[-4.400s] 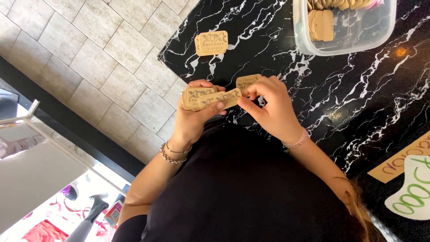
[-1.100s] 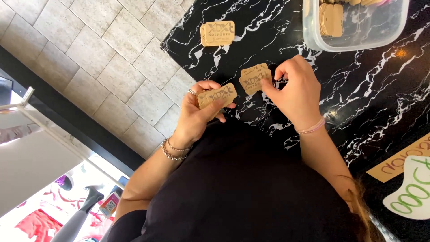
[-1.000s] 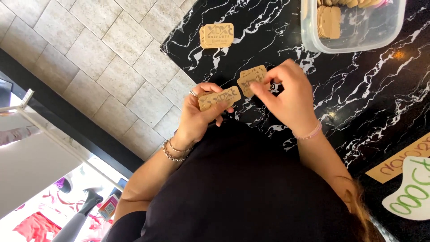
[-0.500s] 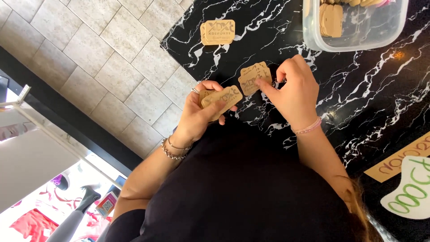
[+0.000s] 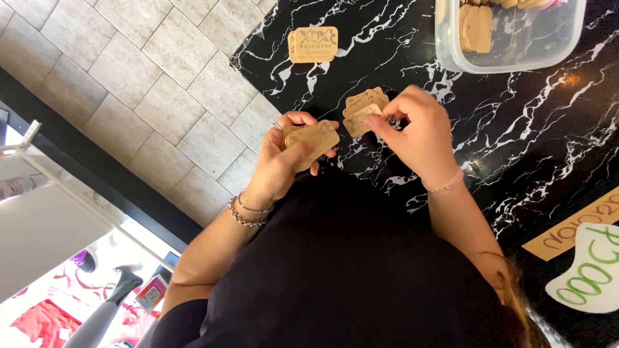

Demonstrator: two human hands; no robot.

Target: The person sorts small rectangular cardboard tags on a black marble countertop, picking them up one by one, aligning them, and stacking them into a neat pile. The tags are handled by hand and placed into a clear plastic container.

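From the head camera we look down on our two hands over a black marble-patterned counter [image 5: 516,148]. Our left hand [image 5: 284,161] is closed around a small stack of tan card tags [image 5: 314,137], thumb on top and fingers curled beneath; the stack's long axis runs slightly uphill toward the right. Just right of that stack, our right hand [image 5: 419,132] pinches a second cluster of the same tags [image 5: 363,111] between thumb and fingertips; these are fanned rather than squared, with their long axis tilted much like the first stack's. The two bundles lie near each other but apart, with a strip of counter showing between them. The right hand's bundle sits at or just above the counter surface; we cannot tell whether it touches.

Further from the left stack, up and slightly to its left, a lone tag pile [image 5: 313,44] rests flat on the counter, well apart from both hands. Up and to the right stands a clear plastic tub [image 5: 516,55] holding more tags upright. Nothing stands between the hands.
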